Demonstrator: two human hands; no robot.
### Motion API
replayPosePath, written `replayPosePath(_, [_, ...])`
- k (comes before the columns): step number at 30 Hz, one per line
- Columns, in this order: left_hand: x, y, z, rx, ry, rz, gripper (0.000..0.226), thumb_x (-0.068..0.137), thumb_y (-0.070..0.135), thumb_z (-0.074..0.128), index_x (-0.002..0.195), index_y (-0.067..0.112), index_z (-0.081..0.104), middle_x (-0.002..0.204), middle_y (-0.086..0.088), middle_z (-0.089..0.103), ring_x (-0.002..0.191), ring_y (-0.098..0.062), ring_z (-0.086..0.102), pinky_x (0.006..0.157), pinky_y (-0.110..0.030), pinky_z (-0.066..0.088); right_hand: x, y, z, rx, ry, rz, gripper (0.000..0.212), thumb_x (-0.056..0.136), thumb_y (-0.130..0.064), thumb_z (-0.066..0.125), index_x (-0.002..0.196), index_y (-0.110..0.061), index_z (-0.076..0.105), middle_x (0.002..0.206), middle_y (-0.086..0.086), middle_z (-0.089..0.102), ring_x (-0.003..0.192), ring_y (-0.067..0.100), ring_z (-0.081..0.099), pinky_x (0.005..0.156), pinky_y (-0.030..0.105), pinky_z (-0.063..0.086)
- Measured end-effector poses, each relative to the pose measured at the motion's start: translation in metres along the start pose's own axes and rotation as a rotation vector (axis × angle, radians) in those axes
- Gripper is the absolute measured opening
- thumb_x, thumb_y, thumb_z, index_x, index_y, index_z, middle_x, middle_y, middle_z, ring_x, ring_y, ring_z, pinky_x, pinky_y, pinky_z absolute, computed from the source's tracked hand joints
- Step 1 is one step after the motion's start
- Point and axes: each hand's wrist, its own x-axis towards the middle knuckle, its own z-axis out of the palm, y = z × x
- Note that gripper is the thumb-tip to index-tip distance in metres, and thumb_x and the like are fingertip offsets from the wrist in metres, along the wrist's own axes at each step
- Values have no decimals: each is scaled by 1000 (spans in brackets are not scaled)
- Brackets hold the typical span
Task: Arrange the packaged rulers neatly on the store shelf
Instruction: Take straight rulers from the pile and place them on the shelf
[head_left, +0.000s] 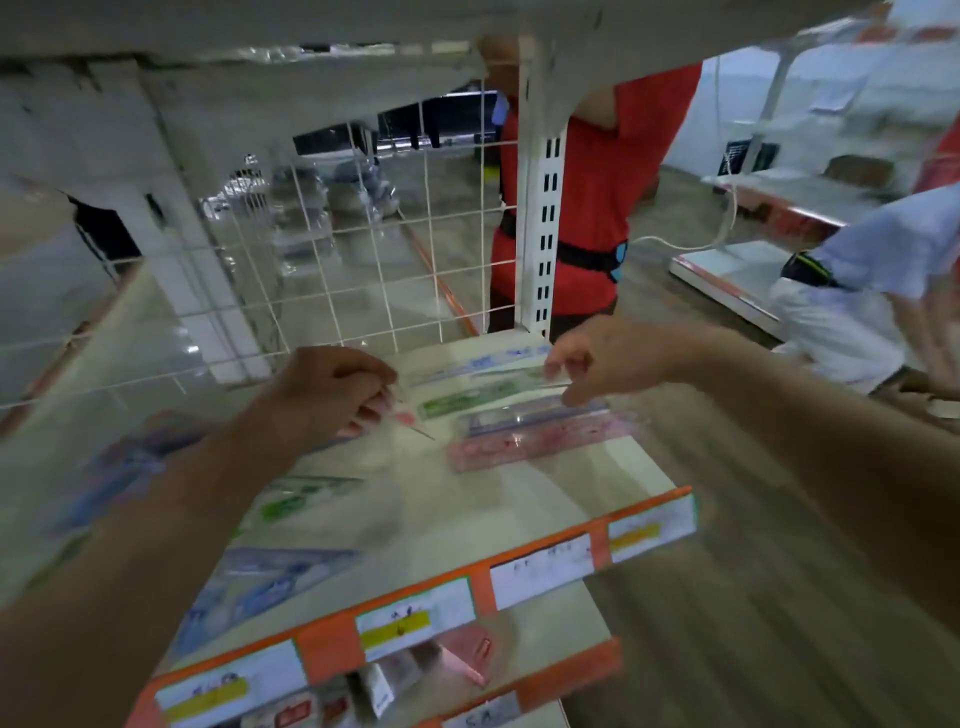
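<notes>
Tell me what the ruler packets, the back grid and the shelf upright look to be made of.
Ruler packets: clear glossy plastic film, judging by the glare and the colours showing through. Back grid: thin wire, probably white-coated metal. Shelf upright: white-painted metal by its look, punched with paired slots.

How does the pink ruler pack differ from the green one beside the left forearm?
The pink ruler pack is pink, the green ruler pack green. The pink one lies back right, near the right hand; the green one front left. The left forearm hides part of the green one, none of the pink. Both lie flat in clear wrapping.
</notes>
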Motion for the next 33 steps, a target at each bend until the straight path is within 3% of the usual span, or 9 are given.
replayPosePath(3, [3,0,8,11,-19,-34,26,91,-7,46,78,6,64,48,0,60,57,-21,58,40,-15,37,13,13,8,-70,20,-4,39,84,-18,68,121,-14,60,90,-3,51,81,11,49,57,6,36])
replayPosePath(7, [5,0,13,38,10,-63,25,90,-7,48,78,7,66,48,0,60,43,-12,51,40,-17,36,35,25,17,-87,-6,-27,39,81,-20,67,120,-16,60,107,1,54,90,14,52,68,18,40])
replayPosePath(14, [10,-3,13,63,74,-65,24,90,-4,50,84,11,67,58,-1,66,51,-14,59,55,-26,48,55,25,22,-43,-130,-11,48,78,-24,72,124,-25,58,90,-15,50,84,9,53,65,19,39])
replayPosePath(18, [13,-5,15,68,73,-57,27,91,-3,50,81,16,66,56,4,67,46,-6,59,54,-25,50,51,22,16,-87,-165,-42,47,83,-22,66,128,-27,55,108,-8,57,96,13,56,67,18,42])
replayPosePath(21, [13,-1,19,30,81,-54,28,92,-3,49,81,16,65,60,0,66,45,-6,59,50,-22,50,42,19,3,-42,-69,-66,38,88,-15,55,124,-27,60,118,-5,57,100,14,58,75,23,49])
replayPosePath(23, [13,3,22,12,105,-41,25,92,-3,50,90,17,65,62,1,66,50,-9,61,51,-22,51,36,14,-6,48,40,-95,33,90,-14,52,118,-26,64,115,-2,62,99,18,61,86,32,53])
replayPosePath(26, [11,9,25,-68,104,-12,35,90,-4,51,114,20,57,74,-4,68,58,-16,61,53,-23,51,26,-4,-10,325,119,-131,26,93,-20,56,118,-24,62,103,-5,65,89,8,65,69,18,54])
replayPosePath(30, [5,15,27,-148,57,14,52,89,-7,52,131,23,43,79,-6,68,56,-13,62,58,-26,53,22,-33,0,572,61,-145,41,94,-24,57,133,-15,50,109,-1,65,90,7,67,79,23,56])
replayPosePath(33, [4,18,24,-212,29,13,51,89,-10,50,128,21,44,78,-4,70,55,-11,61,59,-26,52,25,-50,7,705,13,-144,41,91,-21,61,130,-12,50,98,2,70,84,11,70,74,23,57])
